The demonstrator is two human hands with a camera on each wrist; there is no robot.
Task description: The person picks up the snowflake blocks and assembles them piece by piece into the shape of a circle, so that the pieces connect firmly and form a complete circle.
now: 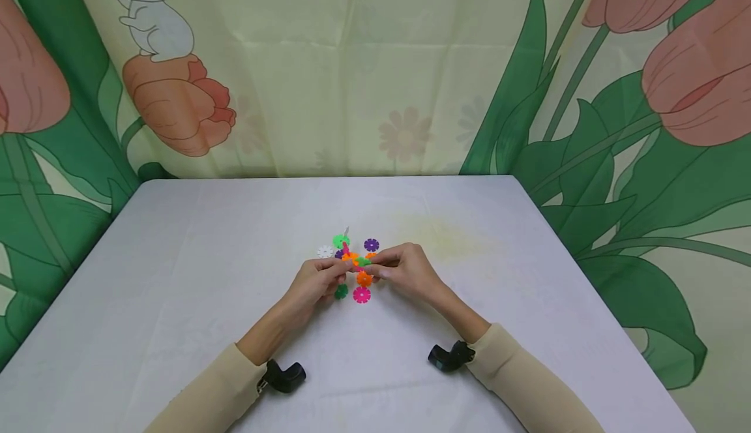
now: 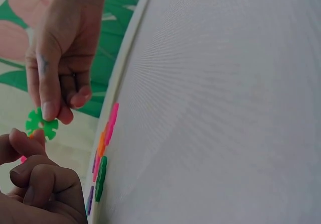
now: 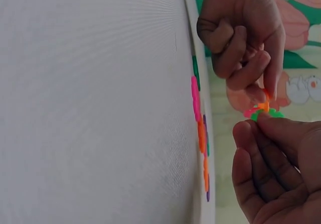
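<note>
My left hand [image 1: 313, 283] pinches an orange notched plastic disc [image 3: 267, 99] between thumb and forefinger. The right hand [image 1: 413, 271] has its thumb and fingertips on a bright green notched disc [image 2: 42, 125]. Both discs meet between the fingertips, above the table, with a bit of pink [image 3: 250, 113] beside them; the fingers hide how they join. Several loose discs lie around and below the hands: an orange one [image 1: 364, 279], a pink one [image 1: 362, 295], a dark green one [image 1: 341, 291] by the left fingers, and a purple one [image 1: 371, 244] beyond.
A light green disc [image 1: 340, 242] and a white disc [image 1: 325, 251] lie just past the left hand. The white-covered table [image 1: 176, 257] reaches back to a curtain [image 1: 352, 94] printed with tulips and a rabbit. Black wrist cameras [image 1: 284, 377] sit at both cuffs.
</note>
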